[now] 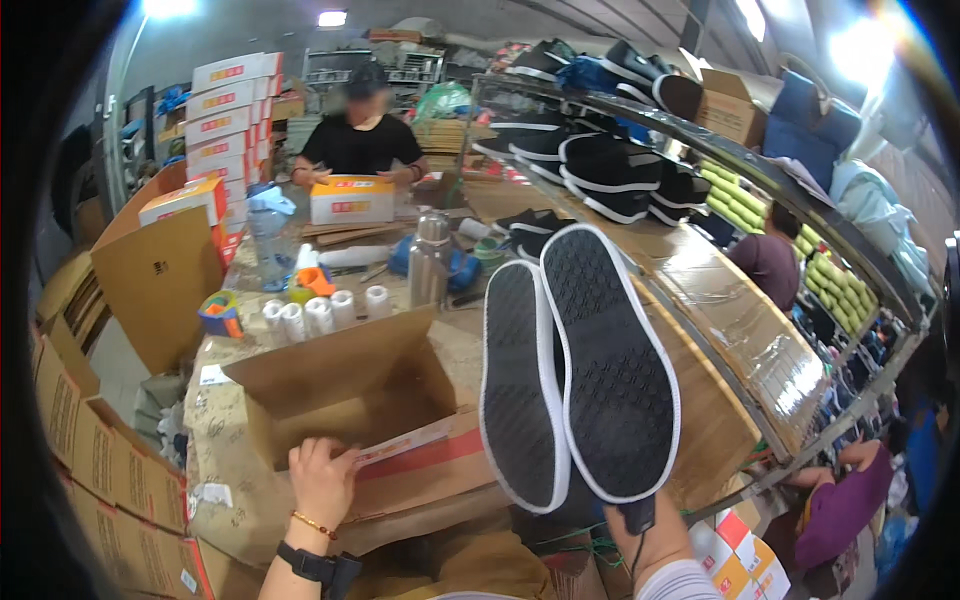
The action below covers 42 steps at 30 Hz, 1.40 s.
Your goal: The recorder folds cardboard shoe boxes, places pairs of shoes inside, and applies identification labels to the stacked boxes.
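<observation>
At a worktop (pixel 222 440), the left hand (pixel 325 487) pinches the near edge of an open carton (pixel 420 475); to its right, black-soled shoes (pixel 618 370) are gripped by the right hand (pixel 655 540), fingers hidden, in an apparent boxing step whose next move calls for tilting them

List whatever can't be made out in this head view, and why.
All in the head view:
- Right hand: most fingers hidden behind the shoes.
- Shoes: tops hidden by their own soles, which face the camera.
- Open box: part behind the left hand covered.
- Right sleeve: cut off by the lower edge.
- Person in black: face blurred.
</observation>
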{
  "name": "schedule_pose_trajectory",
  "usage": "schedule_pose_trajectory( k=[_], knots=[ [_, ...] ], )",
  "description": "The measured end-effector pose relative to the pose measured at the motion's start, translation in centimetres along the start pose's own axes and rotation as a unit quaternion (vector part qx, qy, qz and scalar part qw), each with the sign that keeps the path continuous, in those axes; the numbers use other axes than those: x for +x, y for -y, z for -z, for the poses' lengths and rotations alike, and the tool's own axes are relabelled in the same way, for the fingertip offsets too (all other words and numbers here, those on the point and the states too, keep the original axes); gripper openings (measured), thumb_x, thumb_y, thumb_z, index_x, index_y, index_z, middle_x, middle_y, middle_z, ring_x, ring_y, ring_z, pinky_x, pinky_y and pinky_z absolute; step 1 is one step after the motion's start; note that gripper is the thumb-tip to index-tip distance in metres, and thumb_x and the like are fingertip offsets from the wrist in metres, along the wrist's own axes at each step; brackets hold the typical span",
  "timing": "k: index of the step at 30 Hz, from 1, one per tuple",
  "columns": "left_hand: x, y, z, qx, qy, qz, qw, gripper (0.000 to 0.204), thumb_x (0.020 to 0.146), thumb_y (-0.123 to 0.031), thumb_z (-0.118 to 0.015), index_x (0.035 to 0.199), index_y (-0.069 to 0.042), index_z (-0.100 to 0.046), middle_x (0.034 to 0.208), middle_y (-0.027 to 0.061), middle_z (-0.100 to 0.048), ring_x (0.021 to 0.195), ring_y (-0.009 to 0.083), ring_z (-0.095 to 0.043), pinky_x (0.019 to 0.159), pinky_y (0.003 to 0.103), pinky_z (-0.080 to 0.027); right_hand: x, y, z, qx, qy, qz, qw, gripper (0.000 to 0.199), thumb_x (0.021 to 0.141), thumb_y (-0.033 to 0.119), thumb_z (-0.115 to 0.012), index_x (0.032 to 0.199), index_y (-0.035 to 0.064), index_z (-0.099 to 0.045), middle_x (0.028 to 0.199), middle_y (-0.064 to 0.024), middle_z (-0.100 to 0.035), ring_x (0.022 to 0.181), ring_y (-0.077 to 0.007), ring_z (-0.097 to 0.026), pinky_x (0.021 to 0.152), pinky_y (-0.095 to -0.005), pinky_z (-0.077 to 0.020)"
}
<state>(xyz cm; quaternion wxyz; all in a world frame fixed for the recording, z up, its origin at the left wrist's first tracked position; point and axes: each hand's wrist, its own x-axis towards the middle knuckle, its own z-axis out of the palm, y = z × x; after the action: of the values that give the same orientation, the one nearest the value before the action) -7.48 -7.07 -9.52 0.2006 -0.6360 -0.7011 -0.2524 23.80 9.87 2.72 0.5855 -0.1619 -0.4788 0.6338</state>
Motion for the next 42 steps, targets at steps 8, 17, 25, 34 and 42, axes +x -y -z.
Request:
schedule_pose_trajectory(
  k=[8, 17, 25, 34, 42],
  knots=[
    [5.4, -9.1, 4.1, -0.659, 0.003, 0.145, 0.738, 0.044, 0.094, -0.009, -0.055, 0.134, 0.003, -0.043, 0.109, 0.0045, -0.061, 0.100, 0.0134, -0.055, 0.088, 0.028, -0.044, -3.9, -8.4, -4.0, 0.175, -0.142, -0.172, 0.959, 0.011, 0.094, 0.016, -0.057, 0.089, 0.0062, -0.055, 0.081, -0.0016, -0.060, 0.066, -0.0078, -0.054, 0.058, -0.0253, -0.0463],
    [1.5, 0.5, -0.1, -0.096, -0.061, -0.024, 0.993, 0.043, 0.066, 0.006, -0.063, 0.108, -0.005, -0.065, 0.099, 0.0128, -0.062, 0.083, 0.0316, -0.058, 0.072, 0.038, -0.049, -4.3, -12.5, -1.5, 0.011, -0.136, -0.048, 0.989, 0.020, 0.094, 0.011, -0.057, 0.079, 0.0097, -0.044, 0.077, -0.0026, -0.058, 0.067, -0.0106, -0.055, 0.059, -0.0262, -0.0493],
    [3.2, 2.7, 2.7, -0.088, -0.145, 0.001, 0.986, 0.023, 0.071, 0.000, -0.065, 0.091, -0.010, -0.068, 0.097, 0.0086, -0.060, 0.096, 0.0285, -0.056, 0.089, 0.041, -0.045, -2.9, -13.1, -4.0, -0.091, -0.071, -0.013, 0.993, 0.020, 0.089, 0.004, -0.064, 0.078, 0.0056, -0.047, 0.077, 0.0012, -0.055, 0.069, -0.0048, -0.047, 0.062, -0.0216, -0.0419],
    [0.0, 13.1, -2.7, -0.340, -0.082, 0.207, 0.913, 0.040, 0.081, 0.001, -0.048, 0.120, -0.009, -0.053, 0.131, 0.0159, -0.043, 0.129, 0.0315, -0.035, 0.109, 0.040, -0.026, 2.8, -18.3, -10.5, -0.481, 0.252, 0.347, 0.764, 0.012, 0.078, 0.004, -0.064, 0.084, -0.0004, -0.056, 0.109, -0.0173, -0.063, 0.091, -0.0342, -0.063, 0.077, -0.0388, -0.0522],
    [2.4, 7.9, -3.1, -0.109, 0.015, 0.267, 0.957, 0.071, 0.072, -0.010, -0.074, 0.130, -0.008, -0.033, 0.135, 0.0269, -0.028, 0.127, 0.0429, -0.032, 0.106, 0.047, -0.030, 6.8, -16.2, -2.8, -0.496, 0.090, 0.141, 0.852, 0.020, 0.088, 0.023, -0.061, 0.095, 0.0054, -0.063, 0.092, -0.0154, -0.067, 0.083, -0.0336, -0.064, 0.076, -0.0391, -0.0518]
  ],
)
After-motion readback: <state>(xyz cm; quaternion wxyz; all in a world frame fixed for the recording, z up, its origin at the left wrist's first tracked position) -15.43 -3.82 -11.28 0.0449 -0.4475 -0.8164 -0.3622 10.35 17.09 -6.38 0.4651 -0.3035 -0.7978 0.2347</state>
